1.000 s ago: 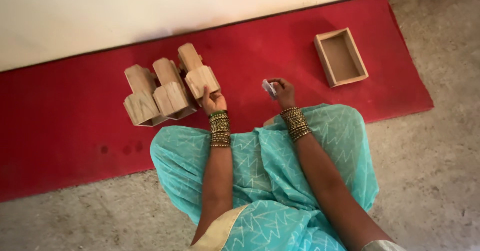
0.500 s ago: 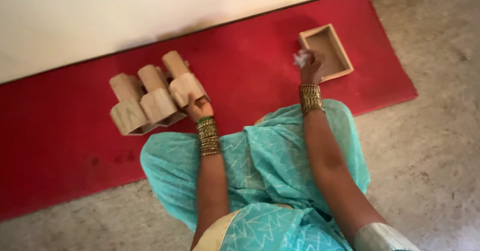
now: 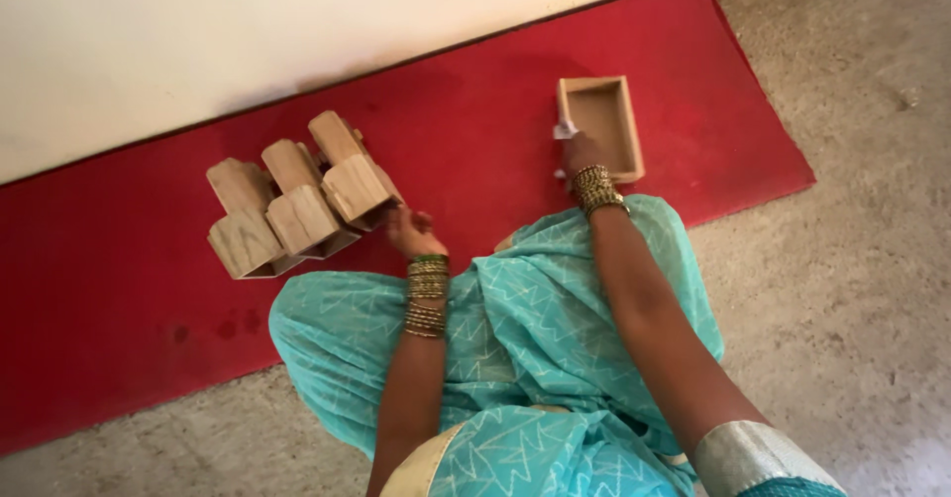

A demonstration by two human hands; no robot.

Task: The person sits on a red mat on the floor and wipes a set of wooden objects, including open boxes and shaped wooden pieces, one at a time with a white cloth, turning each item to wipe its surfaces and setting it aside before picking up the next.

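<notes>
Head view. I sit on the floor (image 3: pixel 852 289), knees over the near edge of the red mat (image 3: pixel 475 110).

My right hand (image 3: pixel 580 152) is at 1 o'clock, at the near-left corner of the shallow wooden tray (image 3: pixel 632 125). Fingers pinched on a small white piece (image 3: pixel 565 130), held just at the tray's left rim. I cannot tell whether it rests on the rim or hangs clear.

My left hand (image 3: pixel 411 229) is at 11 o'clock, loosely curled, holding nothing, fingertips touching or just beside the nearest of the wooden blocks (image 3: pixel 297 200). The blocks lie in a tight cluster, well apart from the tray.

Judgement: to do this well, carry the piece fully over the rim before opening the pinch, and lower it flat. Keep the left hand steady against the blocks so the cluster does not shift.
</notes>
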